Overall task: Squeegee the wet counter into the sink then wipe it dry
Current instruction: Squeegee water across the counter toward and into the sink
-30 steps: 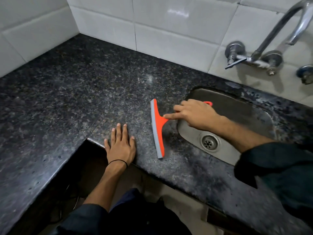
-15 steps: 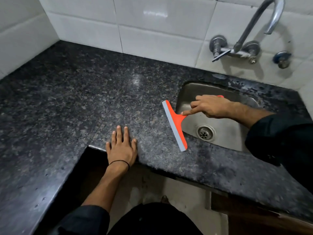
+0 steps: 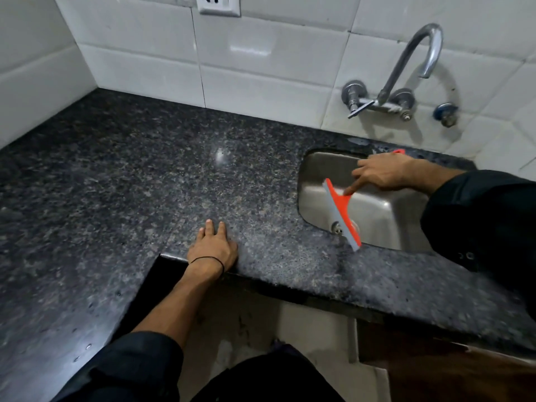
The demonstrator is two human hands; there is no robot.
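Squeegee [image 3: 342, 211], orange body with grey blade, held over the steel sink [image 3: 385, 216], blade running from upper left to lower right; its lower tip reaches just past the sink's front rim onto the dark speckled bench [image 3: 130, 184]. Right hand [image 3: 383, 175] grips the orange handle, fingers [image 3: 355, 188] clamped round it with the index finger stretched down along the neck toward the blade; handle end shows red behind the hand near the sink's back rim. Drain [image 3: 338, 226] partly covered by the blade. Left hand [image 3: 213, 248] lies flat, palm down, at the bench's front edge by the inner corner of the cut-out, fingers extended and close together, holding nothing; thin black band [image 3: 207, 260] at the wrist. Bench surface looks streaked and glossy in places, small droplets near the lower left. Chrome wall tap [image 3: 406, 71] arches above the sink on white tiles [image 3: 261, 59]; white socket [image 3: 217, 4] at top edge. Dark sleeves on both arms.
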